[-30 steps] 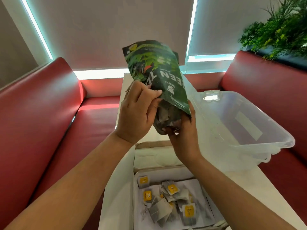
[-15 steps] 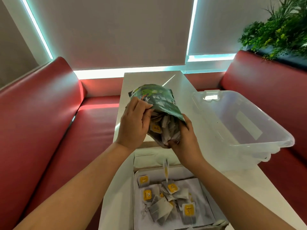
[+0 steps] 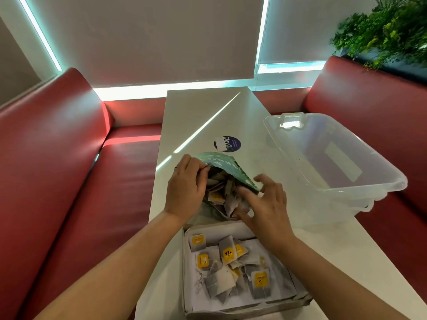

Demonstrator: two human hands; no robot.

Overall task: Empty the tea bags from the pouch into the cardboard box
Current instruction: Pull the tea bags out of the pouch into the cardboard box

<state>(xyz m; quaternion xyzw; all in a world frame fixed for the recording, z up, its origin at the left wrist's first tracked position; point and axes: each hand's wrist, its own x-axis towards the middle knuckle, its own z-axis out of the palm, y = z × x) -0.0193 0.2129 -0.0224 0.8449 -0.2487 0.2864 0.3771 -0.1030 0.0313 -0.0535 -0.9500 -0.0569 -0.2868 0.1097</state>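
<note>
Head view: pouch and cardboard box on my table, both hands at the pouch.
I log the green pouch held low, just beyond the cardboard box, its mouth facing the box and packed with tea bags; I cannot tell whether it rests on the table. Left hand: fingers curled over the pouch's upper lip, gripping it. Right hand: fingers spread wide and blurred at the mouth's right side, holding nothing I can make out. Loose tea bags lie inside the box. Clear plastic bin stands right of the pouch. Round blue sticker lies beyond it. Red benches flank the table.
</note>
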